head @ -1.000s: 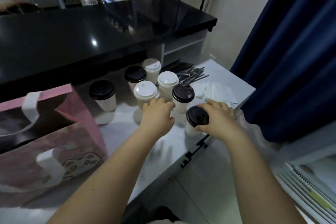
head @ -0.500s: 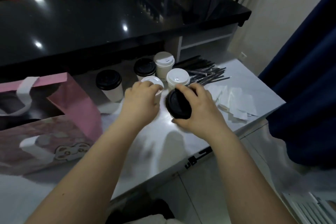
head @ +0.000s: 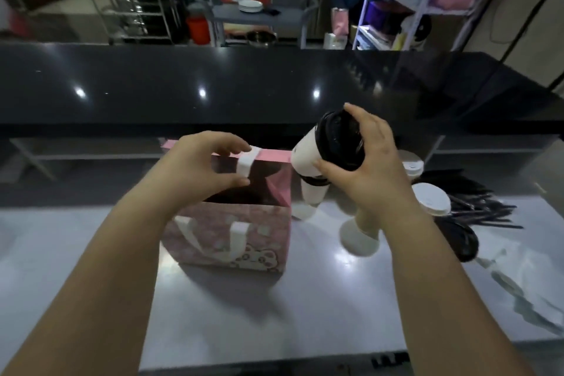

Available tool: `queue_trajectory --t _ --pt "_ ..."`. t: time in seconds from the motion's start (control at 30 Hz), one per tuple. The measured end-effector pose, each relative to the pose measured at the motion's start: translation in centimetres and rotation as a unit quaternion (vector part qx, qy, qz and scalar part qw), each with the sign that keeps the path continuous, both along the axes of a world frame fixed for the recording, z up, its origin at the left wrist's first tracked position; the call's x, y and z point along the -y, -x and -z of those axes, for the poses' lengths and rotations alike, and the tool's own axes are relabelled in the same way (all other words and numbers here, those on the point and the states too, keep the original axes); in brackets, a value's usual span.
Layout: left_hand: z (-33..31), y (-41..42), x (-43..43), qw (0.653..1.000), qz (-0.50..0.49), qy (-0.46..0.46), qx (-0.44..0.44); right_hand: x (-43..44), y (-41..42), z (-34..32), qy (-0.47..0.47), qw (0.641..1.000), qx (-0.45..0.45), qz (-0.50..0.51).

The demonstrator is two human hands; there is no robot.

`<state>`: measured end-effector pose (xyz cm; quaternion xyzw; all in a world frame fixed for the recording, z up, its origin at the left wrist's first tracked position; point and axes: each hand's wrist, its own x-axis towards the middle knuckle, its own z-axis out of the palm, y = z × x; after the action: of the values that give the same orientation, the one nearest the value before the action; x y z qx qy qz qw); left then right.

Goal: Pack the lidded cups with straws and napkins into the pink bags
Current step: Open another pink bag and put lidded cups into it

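A black counter (head: pixel 274 85) is seen across the far side, w/ a grey worktop (head: pixel 244 314) below and in front of it. A pink bag (head: pixel 259 232) is stood upright on the worktop, mouth open, w/ a cartoon animal printed on the near face.

The L hand (head: pixel 195 168) is placed over the bag's far rim, where a white handle (head: pixel 246 163) is pinched btw thumb and fingers. The R hand (head: pixel 369 165) is curled round the held cup (head: pixel 306 157), gripped at its black lid (head: pixel 340 143). This cup is held in the air, tilted, base toward the bag. It is just right of the bag's far right corner, not inside.

Black straws (head: pixel 482 204) are piled on the worktop at right. Pale napkins (head: pixel 525 305) are made out nr the right edge, blurred.

A dark-lidded cup (head: pixel 314 192) is stood beside the bag, below the held one. A half-hidden cup (head: pixel 357 238) is seen under the R forearm, top covered. Right of the R hand, a near white-lidded cup (head: pixel 430 200) and a far white-lidded cup (head: pixel 412 163) are stood. A blurred dark-topped cup (head: pixel 457 238) is set in front of the straws.

A second handle (head: pixel 235 241) hangs on the bag's near face.
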<state>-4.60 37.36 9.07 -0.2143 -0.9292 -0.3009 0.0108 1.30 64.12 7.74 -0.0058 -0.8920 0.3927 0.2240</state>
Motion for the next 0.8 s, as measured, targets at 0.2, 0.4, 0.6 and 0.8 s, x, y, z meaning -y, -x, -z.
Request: queue_trajectory --t 0.2,0.4,0.6,0.8 --pt "1.3 2.6 4.4 0.996 0.039 0.068 0.042 7.5 2.3 -2.4 -0.023 0.994 0.041 -0.103" --pt "2.5 4.3 4.1 0.985 0.133 0.104 0.042 13.8 4.0 -0.3 -0.223 0.958 0.163 -0.082" --pt "4.6 4.0 5.2 0.955 0.136 0.262 0.019 12.1 4.5 2.3 -0.333 0.894 0.294 -0.067" --pt "5.6 2.4 5.4 0.946 0.154 0.286 0.0 11.6 5.5 3.8 -0.4 0.841 0.364 -0.001"
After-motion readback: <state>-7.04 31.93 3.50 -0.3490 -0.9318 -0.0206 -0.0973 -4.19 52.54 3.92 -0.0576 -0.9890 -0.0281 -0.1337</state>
